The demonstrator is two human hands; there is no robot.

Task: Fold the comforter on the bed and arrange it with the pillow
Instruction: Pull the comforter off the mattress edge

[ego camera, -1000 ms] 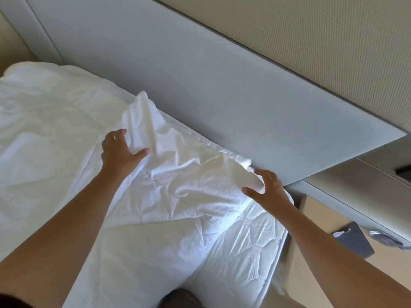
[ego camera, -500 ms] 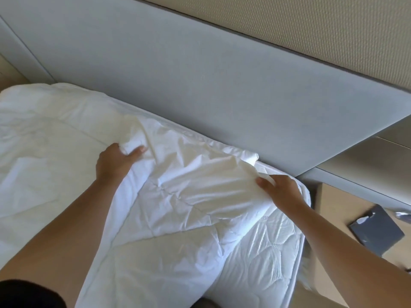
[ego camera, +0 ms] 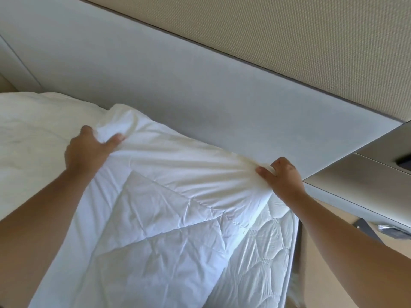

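A white quilted comforter (ego camera: 169,196) lies across the bed, its far edge lifted and stretched taut along the grey headboard. My left hand (ego camera: 86,152) grips that edge at the left, fingers closed on a bunch of fabric. At the right corner of the same edge my right hand (ego camera: 281,176) pinches the cloth. Under the comforter at the right the quilted mattress (ego camera: 266,258) shows bare. More white bedding (ego camera: 29,134) is heaped at the far left; I cannot tell whether a pillow is in it.
The grey padded headboard (ego camera: 178,90) runs along the far side of the bed, with a beige textured wall (ego camera: 289,34) above it. A beige bedside unit (ego camera: 364,185) stands at the right. Small dark items (ego camera: 387,230) lie on the tan floor beyond the mattress edge.
Both hands have closed on the comforter's far edge and raised it, pulling it taut between them. The right hand went from open beside the corner to gripping it.
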